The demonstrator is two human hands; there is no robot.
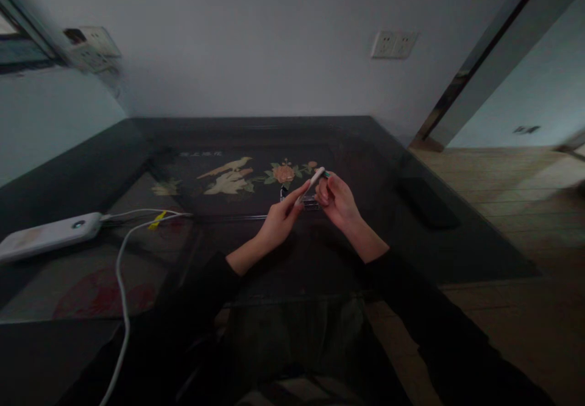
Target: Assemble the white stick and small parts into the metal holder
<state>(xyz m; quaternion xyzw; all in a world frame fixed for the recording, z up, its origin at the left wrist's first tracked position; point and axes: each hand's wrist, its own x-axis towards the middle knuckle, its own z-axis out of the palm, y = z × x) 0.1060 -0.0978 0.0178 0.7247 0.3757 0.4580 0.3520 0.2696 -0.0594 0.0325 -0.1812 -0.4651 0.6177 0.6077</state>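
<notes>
Dim light blurred detail mid-frame: both hands, left point(278, 220) and right point(336, 202), were closed around a slim white pen point(311, 185), its green tip barely visible.

Hardly any writing can be made out from here. The only lettering sits on the dark painted panel point(237, 180) under the glass of the counter point(411, 235): a short row of pale characters point(200, 154) along its upper left, just above the bird and flower picture. They are too small and blurred to read. The white power bank point(48, 236) at the left shows no legible brand or number, and the wall sockets point(393, 45) carry no markings that can be told.
</notes>
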